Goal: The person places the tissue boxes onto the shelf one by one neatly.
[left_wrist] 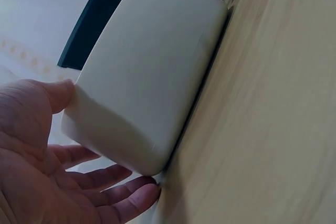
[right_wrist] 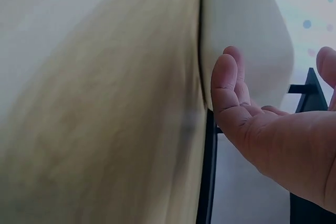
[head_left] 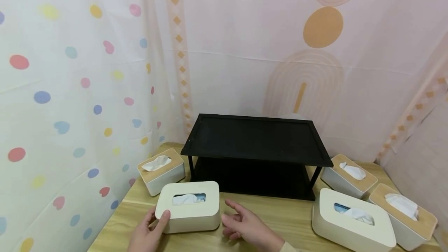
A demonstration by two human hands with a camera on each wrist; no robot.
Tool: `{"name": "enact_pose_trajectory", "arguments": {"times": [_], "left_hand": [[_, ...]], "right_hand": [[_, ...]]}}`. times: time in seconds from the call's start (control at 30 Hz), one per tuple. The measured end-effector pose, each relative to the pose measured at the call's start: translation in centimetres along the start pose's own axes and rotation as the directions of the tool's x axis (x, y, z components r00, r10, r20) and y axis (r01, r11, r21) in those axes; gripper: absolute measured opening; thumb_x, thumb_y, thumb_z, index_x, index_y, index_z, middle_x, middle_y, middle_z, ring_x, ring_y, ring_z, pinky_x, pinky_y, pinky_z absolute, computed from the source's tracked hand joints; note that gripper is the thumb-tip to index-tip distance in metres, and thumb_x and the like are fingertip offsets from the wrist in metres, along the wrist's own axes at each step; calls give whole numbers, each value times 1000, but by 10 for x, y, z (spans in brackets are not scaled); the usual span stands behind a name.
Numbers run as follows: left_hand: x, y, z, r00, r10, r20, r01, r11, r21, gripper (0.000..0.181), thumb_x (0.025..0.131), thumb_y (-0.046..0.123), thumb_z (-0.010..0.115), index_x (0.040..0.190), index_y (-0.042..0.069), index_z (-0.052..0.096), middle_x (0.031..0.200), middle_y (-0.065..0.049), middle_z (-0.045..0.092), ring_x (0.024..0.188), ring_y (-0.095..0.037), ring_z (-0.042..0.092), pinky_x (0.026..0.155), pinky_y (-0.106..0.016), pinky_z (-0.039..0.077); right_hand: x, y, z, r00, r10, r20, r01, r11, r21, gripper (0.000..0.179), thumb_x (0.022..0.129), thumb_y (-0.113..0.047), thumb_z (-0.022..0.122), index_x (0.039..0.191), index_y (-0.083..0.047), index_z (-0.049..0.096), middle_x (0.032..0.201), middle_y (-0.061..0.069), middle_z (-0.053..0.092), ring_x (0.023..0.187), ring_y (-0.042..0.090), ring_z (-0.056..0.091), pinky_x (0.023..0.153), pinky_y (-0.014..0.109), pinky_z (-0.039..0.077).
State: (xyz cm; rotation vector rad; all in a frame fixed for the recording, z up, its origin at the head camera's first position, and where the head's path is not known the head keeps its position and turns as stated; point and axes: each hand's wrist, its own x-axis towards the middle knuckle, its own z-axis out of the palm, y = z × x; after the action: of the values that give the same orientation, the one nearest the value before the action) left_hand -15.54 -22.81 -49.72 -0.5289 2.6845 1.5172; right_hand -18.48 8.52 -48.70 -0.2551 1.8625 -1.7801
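Note:
A cream tissue box (head_left: 191, 209) sits on the wooden table in front of the black two-tier rack, a white tissue showing in its lid slot. My left hand (head_left: 148, 230) holds its left end, thumb over the lid's front corner and fingers at the side. In the left wrist view, the left hand (left_wrist: 68, 156) has its thumb against the box's edge (left_wrist: 147, 72). Off the right end is my right hand (head_left: 248, 226), fingers loosely bent and holding nothing. The right wrist view shows the right hand (right_wrist: 273, 129) near the box (right_wrist: 252, 35); contact there cannot be told.
The black rack (head_left: 252, 139) stands at the back. A wood-lidded tissue box (head_left: 164, 170) is at its left. Right of it are two more wood-lidded boxes (head_left: 351, 176) and another cream tissue box (head_left: 353, 219). Curtains (head_left: 227, 49) hang behind and at the left.

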Motion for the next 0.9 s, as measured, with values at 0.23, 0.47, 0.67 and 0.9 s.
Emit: {"name": "enact_pose_trajectory", "arguments": {"times": [0.23,0.47,0.67,0.9], "left_hand": [[-3,11,11,997,53,48,-53,999,4,89,105,62,58,161,-5,40,150,-32,59,129,-47,66,101,-54,59],[-6,15,23,994,62,89,-48,987,-151,80,106,47,66,162,-3,39,152,-38,52,119,-40,72,74,-36,63],[-5,16,26,992,31,123,3,964,-264,81,105,45,68,166,4,35,157,-39,45,130,-46,64,80,-45,66],[-7,17,28,991,-26,134,76,920,-385,78,104,41,72,166,9,38,158,-38,44,113,-27,68,76,-42,64]], "right_hand": [[-1,8,-11,1000,30,-8,-30,1000,-4,85,106,-45,66,170,-7,25,136,16,71,102,22,74,84,36,63],[-6,12,-22,997,69,-21,-69,998,-3,86,107,-47,64,171,-7,23,132,15,71,102,22,74,83,37,62],[-7,11,-25,995,82,-50,-80,996,40,88,105,-49,67,172,-11,23,127,17,69,97,19,72,80,32,61],[-5,15,-25,996,65,-60,-60,995,82,89,105,-45,68,172,-10,22,135,20,65,95,19,72,77,30,60]]}}
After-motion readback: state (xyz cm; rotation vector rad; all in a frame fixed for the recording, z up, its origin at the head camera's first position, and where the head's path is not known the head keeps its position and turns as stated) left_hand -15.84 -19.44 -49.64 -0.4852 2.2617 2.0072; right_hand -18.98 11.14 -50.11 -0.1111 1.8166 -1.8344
